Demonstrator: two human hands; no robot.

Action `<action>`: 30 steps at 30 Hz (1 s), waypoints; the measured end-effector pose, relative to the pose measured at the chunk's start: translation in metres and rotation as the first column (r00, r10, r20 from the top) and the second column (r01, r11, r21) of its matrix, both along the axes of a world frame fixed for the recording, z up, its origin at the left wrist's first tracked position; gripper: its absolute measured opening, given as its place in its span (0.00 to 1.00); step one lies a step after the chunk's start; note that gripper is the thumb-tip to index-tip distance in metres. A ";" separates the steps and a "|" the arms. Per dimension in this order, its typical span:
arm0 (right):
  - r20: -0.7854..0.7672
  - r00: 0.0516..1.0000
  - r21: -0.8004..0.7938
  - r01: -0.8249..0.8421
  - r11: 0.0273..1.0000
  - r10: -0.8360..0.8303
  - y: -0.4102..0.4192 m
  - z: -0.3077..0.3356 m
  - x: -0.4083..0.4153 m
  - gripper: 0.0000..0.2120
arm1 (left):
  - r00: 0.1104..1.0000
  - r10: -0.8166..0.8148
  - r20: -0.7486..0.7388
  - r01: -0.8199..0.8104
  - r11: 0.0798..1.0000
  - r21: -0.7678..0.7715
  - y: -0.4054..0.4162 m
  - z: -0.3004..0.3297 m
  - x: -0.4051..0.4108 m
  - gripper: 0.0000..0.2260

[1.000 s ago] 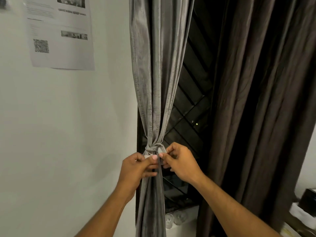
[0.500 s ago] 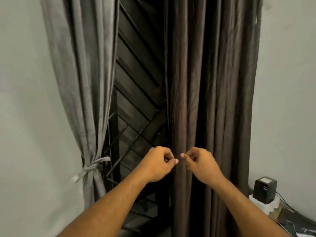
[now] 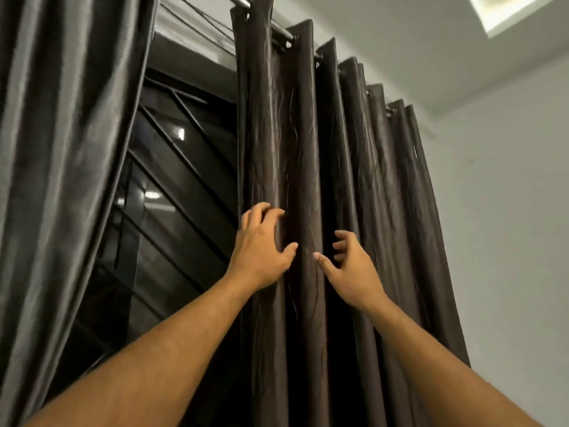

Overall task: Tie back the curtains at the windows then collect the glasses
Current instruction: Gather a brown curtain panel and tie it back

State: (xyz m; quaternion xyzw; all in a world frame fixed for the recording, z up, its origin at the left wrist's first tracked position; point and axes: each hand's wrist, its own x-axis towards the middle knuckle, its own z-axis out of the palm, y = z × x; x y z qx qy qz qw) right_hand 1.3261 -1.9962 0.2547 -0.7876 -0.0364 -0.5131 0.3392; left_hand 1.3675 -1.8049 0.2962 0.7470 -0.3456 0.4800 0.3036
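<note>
Curtain panels hang at both sides of a dark window [image 3: 172,186]. At the right, the dark brown curtain [image 3: 354,149] hangs in deep folds from a metal rod [image 3: 278,29] by its eyelets. At the left, the grey curtain [image 3: 61,149] is pulled aside, and its edge curves away from the glass. Behind the glass are diagonal black bars, and some small lights reflect in it.

Both arms reach up to the brown curtain. The left hand [image 3: 263,245] lies on the left edge of this curtain, fingers spread and a little bent, thumb on a fold; it grasps nothing firmly. The right hand [image 3: 351,266] is just beside it, released, with loosely bent fingers near the next fold and the thumb pointing left. One fold stands between the two hands. A pale wall [image 3: 508,211] is at the right.
</note>
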 end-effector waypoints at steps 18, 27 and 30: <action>0.024 0.963 0.067 -0.271 0.960 0.270 0.046 0.133 0.103 0.24 | 0.998 -0.033 -0.055 0.019 0.974 -0.226 0.013 0.114 0.045 0.23; -0.099 0.923 -0.470 -0.372 0.800 0.371 0.135 0.162 0.083 0.20 | 0.985 -0.171 -0.009 0.144 0.855 -0.497 0.046 0.152 0.049 0.18; 0.155 0.925 -0.343 -0.280 0.897 0.348 0.092 0.152 0.087 0.19 | 1.000 -0.013 -0.013 0.008 0.922 -0.387 0.038 0.150 0.056 0.17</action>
